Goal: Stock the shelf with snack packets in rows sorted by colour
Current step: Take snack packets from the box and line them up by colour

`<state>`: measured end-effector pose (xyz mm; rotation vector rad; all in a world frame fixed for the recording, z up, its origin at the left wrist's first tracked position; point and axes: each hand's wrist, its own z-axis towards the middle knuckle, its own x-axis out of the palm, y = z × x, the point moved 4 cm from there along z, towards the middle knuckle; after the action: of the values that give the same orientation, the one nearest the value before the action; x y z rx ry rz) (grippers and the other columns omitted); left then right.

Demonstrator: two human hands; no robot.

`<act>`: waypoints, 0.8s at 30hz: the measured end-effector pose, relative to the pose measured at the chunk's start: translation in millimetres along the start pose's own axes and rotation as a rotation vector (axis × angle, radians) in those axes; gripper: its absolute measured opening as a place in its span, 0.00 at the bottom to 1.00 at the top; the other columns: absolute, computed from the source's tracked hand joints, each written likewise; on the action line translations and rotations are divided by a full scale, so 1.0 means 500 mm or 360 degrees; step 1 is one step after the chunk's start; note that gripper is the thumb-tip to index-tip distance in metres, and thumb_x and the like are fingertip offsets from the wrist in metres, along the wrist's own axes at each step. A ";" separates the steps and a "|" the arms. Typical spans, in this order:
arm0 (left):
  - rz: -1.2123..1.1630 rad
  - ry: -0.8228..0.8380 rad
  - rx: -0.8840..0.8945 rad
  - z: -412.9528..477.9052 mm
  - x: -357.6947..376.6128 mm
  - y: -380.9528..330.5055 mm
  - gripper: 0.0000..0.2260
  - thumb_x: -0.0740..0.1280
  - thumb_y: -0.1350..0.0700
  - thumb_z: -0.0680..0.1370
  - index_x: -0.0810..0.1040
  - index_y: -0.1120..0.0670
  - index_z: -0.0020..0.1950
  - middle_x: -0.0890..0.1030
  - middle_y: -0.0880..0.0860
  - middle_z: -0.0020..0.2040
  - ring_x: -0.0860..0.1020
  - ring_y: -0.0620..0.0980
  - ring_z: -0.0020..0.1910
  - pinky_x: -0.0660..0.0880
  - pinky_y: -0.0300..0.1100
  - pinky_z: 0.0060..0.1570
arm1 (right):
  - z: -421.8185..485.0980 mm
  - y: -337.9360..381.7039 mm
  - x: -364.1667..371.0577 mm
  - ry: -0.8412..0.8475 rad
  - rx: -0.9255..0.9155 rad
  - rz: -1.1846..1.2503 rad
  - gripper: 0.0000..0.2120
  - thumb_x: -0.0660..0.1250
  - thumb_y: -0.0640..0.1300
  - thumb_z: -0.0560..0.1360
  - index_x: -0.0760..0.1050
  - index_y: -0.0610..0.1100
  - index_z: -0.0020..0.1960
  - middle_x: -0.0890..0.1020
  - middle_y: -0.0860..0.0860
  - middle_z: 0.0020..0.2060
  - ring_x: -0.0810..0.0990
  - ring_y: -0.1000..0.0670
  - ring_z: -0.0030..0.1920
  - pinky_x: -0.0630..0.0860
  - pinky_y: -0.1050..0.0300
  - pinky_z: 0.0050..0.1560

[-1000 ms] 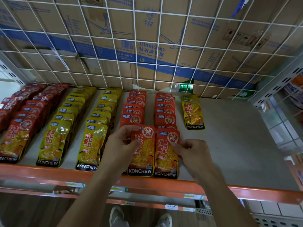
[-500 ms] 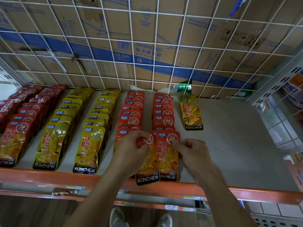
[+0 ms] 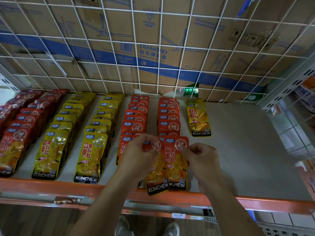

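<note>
1. The orange packet [image 3: 157,174] hangs tilted at the front of the shelf [image 3: 242,150]. Its black lower band reaches past the orange rail [image 3: 51,186]. I judge it a light, thin foil pouch: glossy and likely slippery, soft in the belly, stiffer along the sealed edges.
2. The left hand [image 3: 138,154] holds it by the top, fingers curled over the upper seal. That seam looks the surest hold, since the filled middle would probably crumple or slide.
3. At its 3 o'clock, partly overlapped by it, the front packet [image 3: 176,160] of the right orange row lies flat. The right hand [image 3: 202,160] pinches its upper right corner between thumb and forefinger.
4. At 12 o'clock two orange rows [image 3: 136,116] run back toward the wire grid [image 3: 109,48].
5. At 1 o'clock a short yellow stack [image 3: 198,118] lies apart, near the back.
6. At 9 o'clock come two yellow rows [image 3: 90,150], then dark red rows [image 3: 15,145] farther out.
</note>
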<state>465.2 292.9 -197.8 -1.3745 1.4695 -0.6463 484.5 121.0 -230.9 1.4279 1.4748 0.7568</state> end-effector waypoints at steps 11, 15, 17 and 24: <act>0.0023 0.0028 0.0000 0.008 0.002 -0.008 0.10 0.65 0.63 0.79 0.78 0.47 0.52 0.79 0.43 0.49 0.78 0.42 0.43 0.80 0.39 0.37 | 0.004 0.004 0.002 -0.0027 -0.0026 0.0089 0.11 0.73 0.43 0.73 0.77 0.40 0.34 0.84 0.46 0.33 0.84 0.47 0.36 0.80 0.53 0.37; 0.0040 0.0007 0.0039 0.012 0.002 -0.014 0.10 0.65 0.62 0.79 0.79 0.47 0.51 0.79 0.43 0.46 0.78 0.42 0.40 0.79 0.40 0.37 | 0.008 0.007 0.006 -0.0049 -0.0042 0.0132 0.12 0.73 0.43 0.73 0.76 0.39 0.35 0.83 0.45 0.33 0.82 0.47 0.34 0.80 0.53 0.37; 0.0023 0.0012 0.0041 0.013 0.003 -0.015 0.10 0.66 0.62 0.79 0.79 0.47 0.51 0.80 0.43 0.48 0.79 0.42 0.43 0.81 0.43 0.43 | 0.011 0.007 0.006 -0.0068 -0.0043 0.0124 0.13 0.73 0.44 0.73 0.76 0.39 0.34 0.82 0.44 0.32 0.81 0.48 0.33 0.79 0.52 0.36; 0.0055 0.0005 0.0052 0.005 0.002 -0.013 0.10 0.65 0.63 0.79 0.79 0.47 0.49 0.80 0.43 0.47 0.79 0.42 0.43 0.80 0.42 0.42 | 0.003 0.002 0.006 -0.0076 -0.0063 0.0107 0.12 0.73 0.45 0.73 0.77 0.41 0.35 0.83 0.46 0.33 0.82 0.46 0.36 0.81 0.48 0.39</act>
<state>470.5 291.1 -193.3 -1.3206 1.4759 -0.6482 486.6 124.0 -231.3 1.4617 1.3743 0.7839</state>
